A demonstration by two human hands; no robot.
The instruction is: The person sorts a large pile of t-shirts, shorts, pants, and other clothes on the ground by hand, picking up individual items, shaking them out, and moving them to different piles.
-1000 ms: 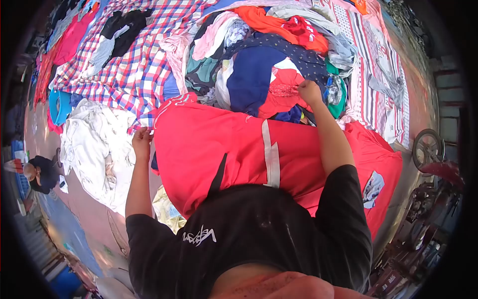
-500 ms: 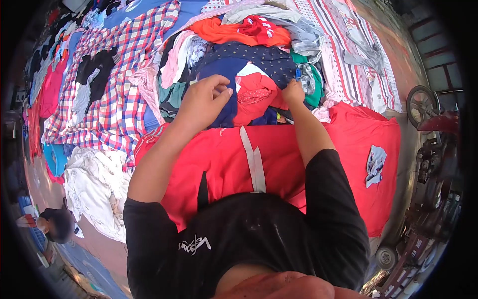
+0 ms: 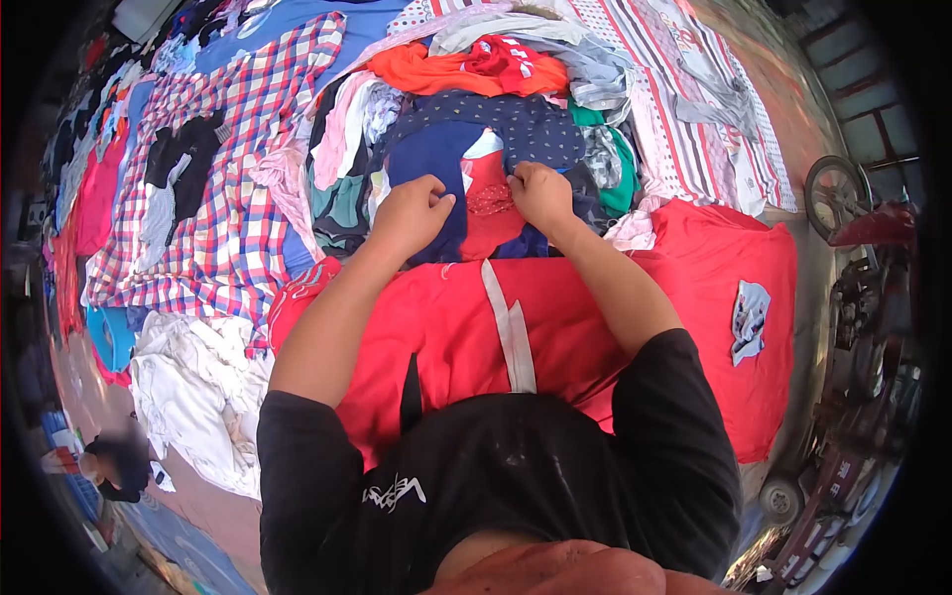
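A navy garment [image 3: 426, 159] lies on the clothes pile in front of me, with red cloth [image 3: 486, 223] and a bit of white showing along its middle. My left hand [image 3: 412, 213] is closed, its fingertips pinched at the navy garment's left part. My right hand [image 3: 543, 198] pinches a dark edge beside the red cloth, which looks like the garment's right side. Both hands are palm down, a short way apart. Behind them spreads a dark patterned cloth [image 3: 496, 114] with small motifs.
A red padded cloth [image 3: 446, 307] lies between my body and the pile. Checked cloth [image 3: 228, 208] and white clothes [image 3: 193, 377] are at left. Orange-red clothing [image 3: 466, 69] tops the pile's back. Striped fabric [image 3: 684, 119] is at right, near a wheel [image 3: 838, 193]. Another person [image 3: 119, 466] is at lower left.
My right hand has moved left, and dark cloth now covers part of the red. My left hand has moved slightly down and left, its fingers closing onto the navy garment.
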